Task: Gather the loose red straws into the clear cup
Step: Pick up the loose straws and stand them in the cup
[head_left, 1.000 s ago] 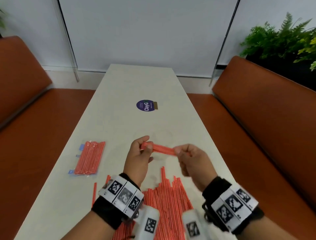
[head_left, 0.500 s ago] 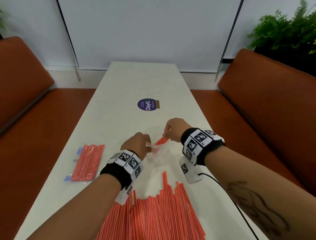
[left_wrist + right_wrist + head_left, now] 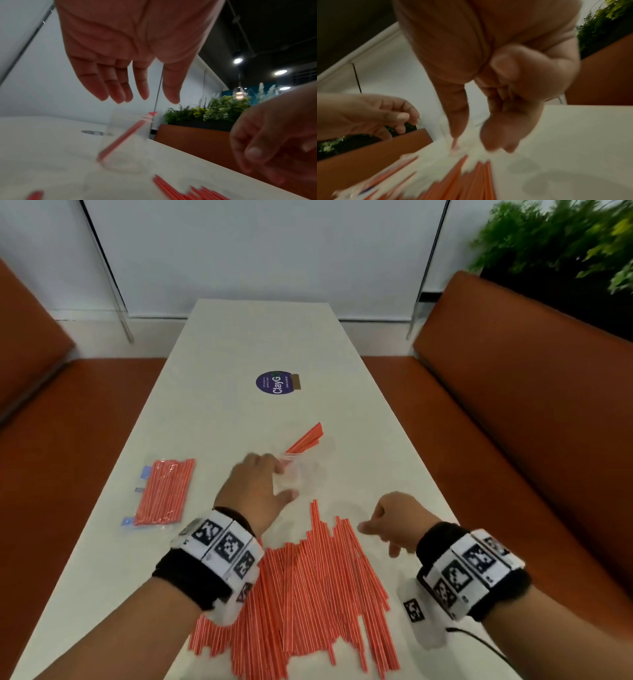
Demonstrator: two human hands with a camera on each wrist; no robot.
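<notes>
A clear cup (image 3: 298, 474) stands mid-table with a small bunch of red straws (image 3: 306, 438) leaning out of it to the far right. My left hand (image 3: 281, 477) hovers at the cup's near left side. The left wrist view shows the left hand (image 3: 145, 99) with straight, spread fingers just above the cup (image 3: 120, 121), not touching it. A wide pile of loose red straws (image 3: 308, 594) lies at the near edge. My right hand (image 3: 373, 530) hangs over the pile's far right corner, fingers loosely curled and holding nothing.
A sealed bag of red straws (image 3: 164, 491) lies at the left of the white table (image 3: 212, 392). A round purple sticker (image 3: 275, 383) sits farther back. Orange benches (image 3: 513, 405) flank the table, with plants (image 3: 565, 241) behind the right one.
The bunch both hands held a second ago now stands in the cup. My right hand has drawn back to the loose pile, and my left hand has loosened from the cup.
</notes>
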